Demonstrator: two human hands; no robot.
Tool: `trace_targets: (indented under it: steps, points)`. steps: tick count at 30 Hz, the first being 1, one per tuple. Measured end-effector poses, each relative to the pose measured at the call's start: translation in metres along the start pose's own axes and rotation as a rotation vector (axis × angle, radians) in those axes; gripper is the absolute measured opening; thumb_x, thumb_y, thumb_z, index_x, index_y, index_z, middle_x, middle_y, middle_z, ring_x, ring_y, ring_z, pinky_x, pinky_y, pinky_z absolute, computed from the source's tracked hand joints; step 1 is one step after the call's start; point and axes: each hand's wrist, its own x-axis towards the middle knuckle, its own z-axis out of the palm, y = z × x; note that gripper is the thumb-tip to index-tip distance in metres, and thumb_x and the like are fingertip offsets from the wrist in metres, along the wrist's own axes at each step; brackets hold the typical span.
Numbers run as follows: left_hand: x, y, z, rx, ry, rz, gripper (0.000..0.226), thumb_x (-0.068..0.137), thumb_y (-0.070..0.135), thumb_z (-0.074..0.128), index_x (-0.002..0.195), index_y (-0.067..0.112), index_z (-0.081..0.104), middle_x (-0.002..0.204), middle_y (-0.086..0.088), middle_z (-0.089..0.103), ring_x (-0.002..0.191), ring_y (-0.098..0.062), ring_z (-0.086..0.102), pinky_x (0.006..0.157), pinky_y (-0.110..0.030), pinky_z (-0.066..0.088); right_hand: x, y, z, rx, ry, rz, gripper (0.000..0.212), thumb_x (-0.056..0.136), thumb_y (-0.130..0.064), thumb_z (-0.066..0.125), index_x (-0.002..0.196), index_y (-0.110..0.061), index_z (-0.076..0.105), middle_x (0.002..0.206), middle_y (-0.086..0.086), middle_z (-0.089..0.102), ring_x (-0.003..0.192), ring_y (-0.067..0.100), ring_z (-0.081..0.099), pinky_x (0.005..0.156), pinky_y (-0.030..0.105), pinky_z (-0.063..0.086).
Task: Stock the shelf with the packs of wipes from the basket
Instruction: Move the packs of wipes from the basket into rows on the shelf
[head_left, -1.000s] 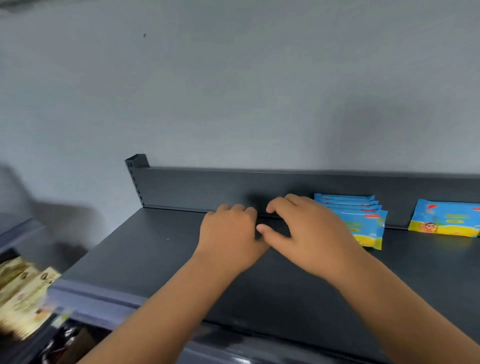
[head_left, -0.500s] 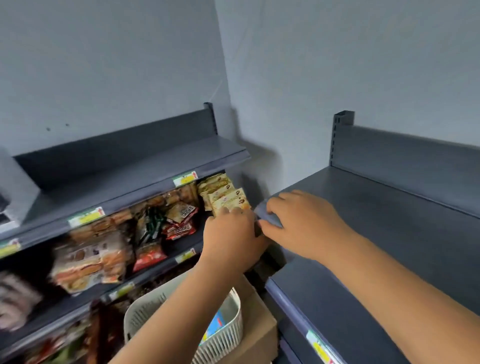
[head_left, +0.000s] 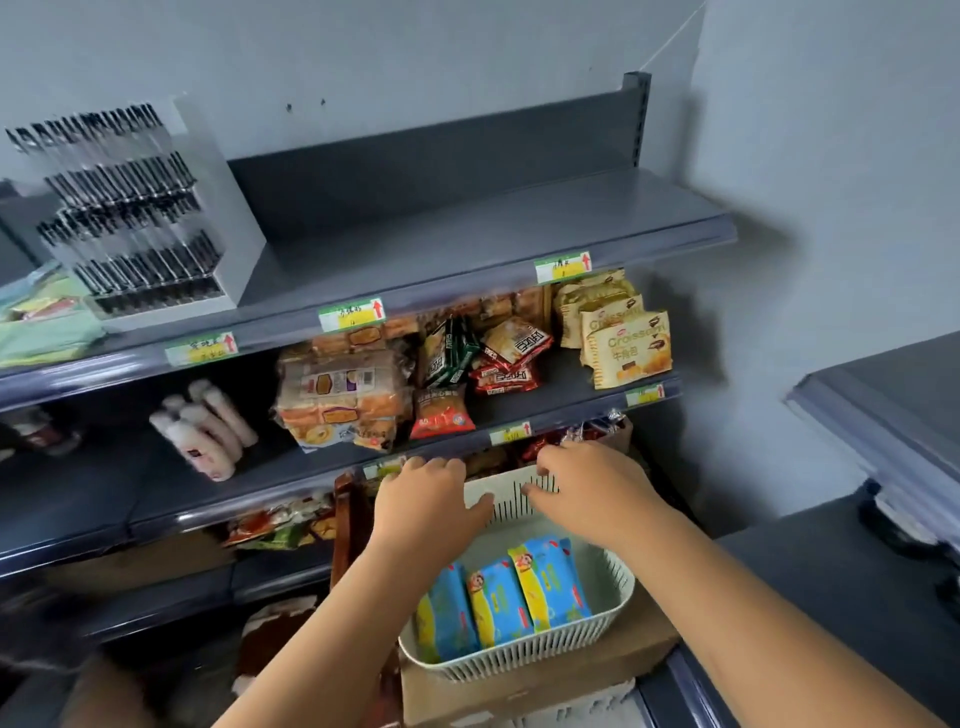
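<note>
Nearest me, the white basket (head_left: 519, 670) sits on a cardboard box (head_left: 545, 693). Three packs of wipes (head_left: 498, 603) stand on edge in its near half, and the far half is open. Over its far rim the left hand (head_left: 426, 501) and right hand (head_left: 592, 488) hover palms down, fingers loosely bent, gripping nothing. The grey shelf (head_left: 883, 415) edges in at right, and the snack shelves (head_left: 571, 410) stand beyond.
</note>
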Motion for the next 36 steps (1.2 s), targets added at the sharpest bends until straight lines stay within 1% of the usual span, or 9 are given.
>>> trace_targets:
  steps: [5,9,14,17,21,25,29,33,36]
  points:
    - [0.014,-0.011,0.059,-0.140,-0.201,-0.111,0.044,0.089,0.055,0.051,0.119,0.024,0.061,0.122,0.001,0.066,0.114,-0.024,0.060,0.089,-0.037,0.050,0.019,0.015,0.076,0.081,-0.155,0.116,0.037,0.094,-0.056,0.052,0.110,-0.024,0.061,0.106,-0.002,0.064,0.098,0.022,0.063,0.070,0.034,0.049]
    - [0.027,-0.013,0.114,-0.178,-0.369,-0.171,0.049,0.092,0.052,0.052,0.134,0.026,0.053,0.133,0.000,0.061,0.122,-0.024,0.056,0.095,-0.039,0.049,0.026,0.038,0.139,0.131,-0.325,0.244,0.044,0.096,-0.055,0.054,0.121,-0.019,0.061,0.121,0.003,0.062,0.113,0.028,0.062,0.082,0.035,0.050]
    - [0.042,-0.023,0.180,-0.186,-0.514,-0.257,0.039,0.093,0.042,0.052,0.127,0.024,0.054,0.138,0.000,0.053,0.128,-0.026,0.048,0.096,-0.044,0.048,0.036,0.062,0.196,0.215,-0.396,0.392,0.053,0.094,-0.047,0.063,0.141,-0.025,0.054,0.135,0.002,0.058,0.125,0.025,0.058,0.096,0.035,0.048]
    - [0.053,-0.034,0.210,-0.257,-0.561,-0.298,0.043,0.092,0.036,0.059,0.132,0.023,0.052,0.142,0.000,0.048,0.130,-0.028,0.046,0.102,-0.043,0.047,0.043,0.060,0.220,0.187,-0.343,0.488,0.043,0.087,-0.047,0.066,0.125,-0.028,0.058,0.119,0.001,0.056,0.113,0.028,0.062,0.087,0.040,0.052]
    - [0.063,-0.051,0.236,-0.281,-0.627,-0.374,0.058,0.085,0.017,0.061,0.141,0.024,0.048,0.144,0.000,0.051,0.132,-0.029,0.047,0.107,-0.043,0.044,0.043,0.051,0.240,0.107,-0.242,0.535,0.032,0.081,-0.042,0.067,0.108,-0.025,0.060,0.105,0.001,0.052,0.096,0.026,0.060,0.069,0.035,0.045]
    - [0.062,-0.061,0.246,-0.130,-0.639,-0.367,0.049,0.085,0.020,0.064,0.132,0.024,0.052,0.134,0.000,0.054,0.127,-0.029,0.051,0.109,-0.044,0.040,0.038,0.039,0.253,0.098,-0.155,0.396,0.030,0.070,-0.024,0.077,0.094,-0.019,0.060,0.087,0.003,0.056,0.080,0.027,0.057,0.062,0.038,0.042]
    - [0.067,-0.064,0.238,-0.041,-0.642,-0.303,0.044,0.079,0.033,0.073,0.118,0.023,0.053,0.123,0.001,0.054,0.122,-0.028,0.047,0.094,-0.042,0.050,0.033,0.038,0.263,0.150,-0.146,0.267,0.039,0.070,-0.019,0.076,0.107,-0.022,0.061,0.079,0.001,0.060,0.080,0.028,0.056,0.063,0.038,0.041]
    - [0.068,-0.066,0.226,-0.123,-0.644,-0.340,0.050,0.078,0.040,0.076,0.121,0.031,0.053,0.121,-0.004,0.058,0.111,-0.030,0.058,0.084,-0.038,0.055,0.036,0.043,0.253,0.292,-0.453,0.298,0.054,0.077,-0.009,0.059,0.126,-0.031,0.049,0.103,-0.001,0.059,0.104,0.028,0.058,0.072,0.037,0.046]
    - [0.062,-0.069,0.213,-0.198,-0.536,-0.318,0.041,0.079,0.045,0.077,0.116,0.037,0.060,0.113,0.006,0.071,0.106,-0.026,0.065,0.086,-0.033,0.048,0.038,0.052,0.240,0.442,-0.561,0.437,0.039,0.079,-0.008,0.053,0.114,-0.025,0.056,0.103,-0.002,0.061,0.097,0.027,0.064,0.074,0.036,0.052]
